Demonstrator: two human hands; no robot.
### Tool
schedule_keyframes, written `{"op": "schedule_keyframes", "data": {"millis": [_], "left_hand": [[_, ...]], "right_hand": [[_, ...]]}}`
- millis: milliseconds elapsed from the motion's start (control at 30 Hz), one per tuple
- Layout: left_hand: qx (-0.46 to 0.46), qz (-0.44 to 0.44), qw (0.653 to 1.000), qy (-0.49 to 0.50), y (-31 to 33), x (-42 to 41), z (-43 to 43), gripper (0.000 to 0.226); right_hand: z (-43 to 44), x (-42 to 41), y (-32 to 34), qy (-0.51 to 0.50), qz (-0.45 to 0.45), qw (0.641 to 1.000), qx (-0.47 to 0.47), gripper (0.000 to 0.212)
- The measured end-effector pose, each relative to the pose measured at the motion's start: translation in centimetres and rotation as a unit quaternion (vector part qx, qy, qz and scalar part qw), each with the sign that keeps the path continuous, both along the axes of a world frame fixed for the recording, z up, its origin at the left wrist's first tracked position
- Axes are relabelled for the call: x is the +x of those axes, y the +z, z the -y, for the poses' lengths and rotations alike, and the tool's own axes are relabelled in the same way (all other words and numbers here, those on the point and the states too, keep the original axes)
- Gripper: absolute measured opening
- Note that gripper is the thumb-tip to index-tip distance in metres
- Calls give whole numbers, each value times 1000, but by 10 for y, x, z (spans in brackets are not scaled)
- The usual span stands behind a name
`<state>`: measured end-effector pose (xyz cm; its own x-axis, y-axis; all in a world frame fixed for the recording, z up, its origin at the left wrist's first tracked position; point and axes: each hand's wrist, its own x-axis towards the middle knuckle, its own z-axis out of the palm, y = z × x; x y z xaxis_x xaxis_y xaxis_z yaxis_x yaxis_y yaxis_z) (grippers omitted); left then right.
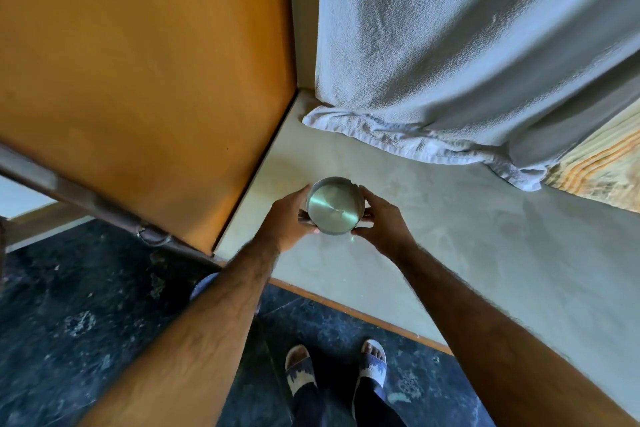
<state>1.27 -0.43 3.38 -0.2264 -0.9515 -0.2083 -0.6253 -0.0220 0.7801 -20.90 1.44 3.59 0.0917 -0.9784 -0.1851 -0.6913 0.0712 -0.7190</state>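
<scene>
A small round steel bowl (334,206) sits between both of my hands, low over a pale countertop (450,236). Its shiny inside faces up and looks empty. My left hand (289,218) grips its left side with the fingers curled under the rim. My right hand (382,218) grips its right side the same way. Whether the bowl rests on the counter or is held just above it I cannot tell.
A white towel (450,62) hangs at the back, its lower edge bunched on the counter. An orange-brown wooden door (138,80) stands at the left, close to the bowl. Below are a dark stone floor (86,322) and my sandalled feet (301,367).
</scene>
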Motion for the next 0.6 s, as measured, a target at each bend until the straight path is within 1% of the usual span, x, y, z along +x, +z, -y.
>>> {"op": "schedule_keyframes", "data": {"millis": [133, 233, 333, 533, 600], "left_hand": [[0, -17, 1000, 10, 6, 13, -18, 94], [0, -34, 999, 24, 7, 23, -39, 99], [-8, -13, 999, 32, 10, 32, -62, 103], [-28, 38, 997, 58, 12, 59, -104, 101], [-25, 40, 997, 62, 15, 69, -118, 103]], "right_hand": [[-17, 10, 12, 14, -30, 999, -17, 102], [-33, 20, 18, 29, -47, 998, -24, 101], [-51, 30, 20, 42, -55, 997, -27, 99], [-79, 54, 22, 85, -58, 994, -35, 96], [-91, 64, 22, 99, -54, 993, -43, 95]]}}
